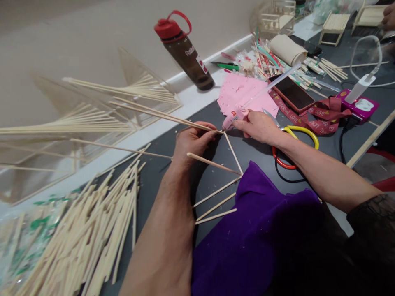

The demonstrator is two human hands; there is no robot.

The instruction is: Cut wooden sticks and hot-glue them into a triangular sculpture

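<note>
My left hand (194, 139) pinches a pair of long wooden chopsticks (160, 114) near their end, fingers closed. Wrapped in my right hand (257, 126) is a pink hot glue gun (236, 117), with a long clear glue stick (271, 84) coming out of its back. The gun's nozzle is at the tip of the chopsticks, where they meet a corner of a thin stick frame (233, 152) on the dark table. Another stick (212, 163) rises from the frame below my left hand. A purple cloth (247, 230) lies over the near part.
Loose chopsticks (101, 222) pile at the left. A red-capped bottle (189, 55) and stick structures (148, 90) stand along the wall. Scissors (300, 133), a phone (293, 93), pink paper (243, 90) and a purple power block (359, 105) lie right. Another person's hand (389, 18) shows top right.
</note>
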